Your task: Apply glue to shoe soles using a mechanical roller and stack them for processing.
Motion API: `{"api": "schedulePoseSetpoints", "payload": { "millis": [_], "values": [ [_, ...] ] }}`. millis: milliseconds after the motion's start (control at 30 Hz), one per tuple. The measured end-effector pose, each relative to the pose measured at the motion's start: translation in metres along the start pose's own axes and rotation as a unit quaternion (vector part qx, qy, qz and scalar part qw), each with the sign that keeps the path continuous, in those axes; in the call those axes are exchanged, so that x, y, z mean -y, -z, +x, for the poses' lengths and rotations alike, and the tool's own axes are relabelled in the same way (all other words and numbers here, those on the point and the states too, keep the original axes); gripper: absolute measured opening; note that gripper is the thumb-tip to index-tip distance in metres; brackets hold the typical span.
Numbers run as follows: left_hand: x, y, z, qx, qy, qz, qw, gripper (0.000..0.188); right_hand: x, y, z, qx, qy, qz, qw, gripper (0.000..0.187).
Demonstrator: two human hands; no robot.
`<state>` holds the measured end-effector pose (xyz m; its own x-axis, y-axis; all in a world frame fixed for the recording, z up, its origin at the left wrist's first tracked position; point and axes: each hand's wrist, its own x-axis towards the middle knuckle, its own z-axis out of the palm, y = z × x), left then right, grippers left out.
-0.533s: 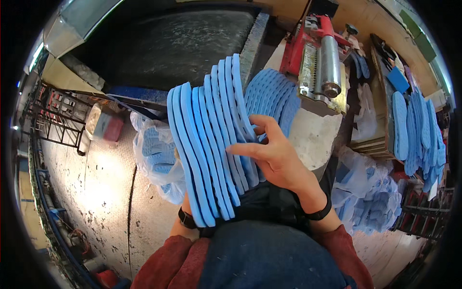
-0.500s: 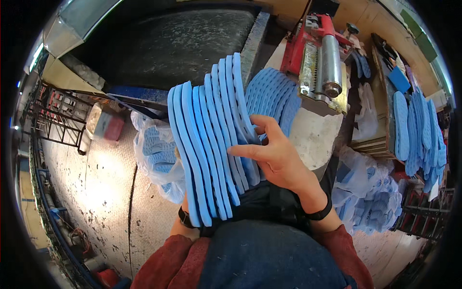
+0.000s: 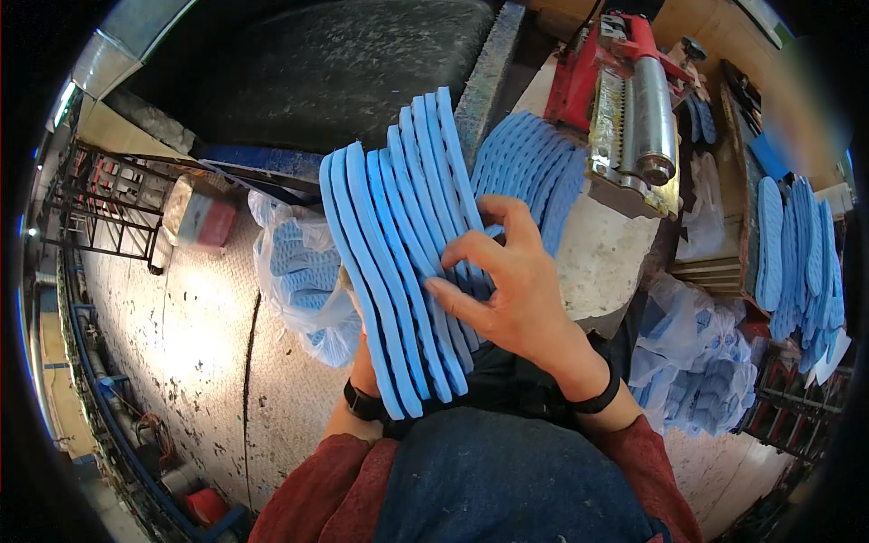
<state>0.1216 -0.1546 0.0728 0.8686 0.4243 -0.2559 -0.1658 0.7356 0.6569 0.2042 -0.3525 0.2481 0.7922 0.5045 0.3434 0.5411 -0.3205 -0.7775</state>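
Note:
A fanned stack of blue foam insoles [image 3: 380, 262] stands on edge before me, the long wavy sides facing up. My left hand [image 3: 364, 369] supports it from the lower left; its fingers are hidden behind the stack. At the stack's right side is my right hand [image 3: 516, 281], fingers bent and closed on the insole edges, with the thumb against their near faces. Just beyond it lies another row of blue dimpled insoles [image 3: 529, 172], on a pale worn surface [image 3: 602, 258].
A red machine with a metal roller [image 3: 654, 118] stands at the far right. Clear bags of insoles sit at left [image 3: 303, 271] and right [image 3: 692, 362]. More insoles [image 3: 797, 262] are piled on the right-hand bench. A dark-topped platform [image 3: 326, 72] fills the back.
The stack has tilted slightly, its lower end shifting right. My right hand's index finger has curled, and its fingers have moved up along the edges. The view has shifted a little.

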Motion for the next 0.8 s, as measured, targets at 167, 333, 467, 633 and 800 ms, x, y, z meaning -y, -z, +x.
{"api": "schedulePoseSetpoints", "payload": {
  "millis": [167, 333, 467, 633, 800],
  "values": [
    [-0.013, -0.008, -0.011, 0.01, 0.021, -0.031, 0.999, 0.057, -0.013, -0.012, 0.006, -0.046, 0.219, -0.032, 0.974, 0.038],
    [-0.023, -0.029, -0.013, 0.031, 0.045, -0.057, 0.997, 0.055, -0.02, -0.012, 0.003, -0.005, 0.229, -0.036, 0.973, 0.044],
    [-0.021, -0.075, -0.02, 0.122, -0.013, 0.083, 0.989, 0.054, -0.023, 0.003, -0.007, -0.024, 0.149, 0.039, 0.988, 0.029],
    [-0.049, -0.105, -0.025, 0.191, 0.175, 0.231, 0.938, 0.088, -0.043, 0.01, -0.044, -0.051, 0.0, 0.167, 0.985, 0.038],
    [-0.024, -0.144, -0.04, 0.318, 0.324, 0.267, 0.85, 0.095, -0.038, 0.052, -0.102, -0.037, -0.1, 0.068, 0.992, 0.042]
  ]
}}
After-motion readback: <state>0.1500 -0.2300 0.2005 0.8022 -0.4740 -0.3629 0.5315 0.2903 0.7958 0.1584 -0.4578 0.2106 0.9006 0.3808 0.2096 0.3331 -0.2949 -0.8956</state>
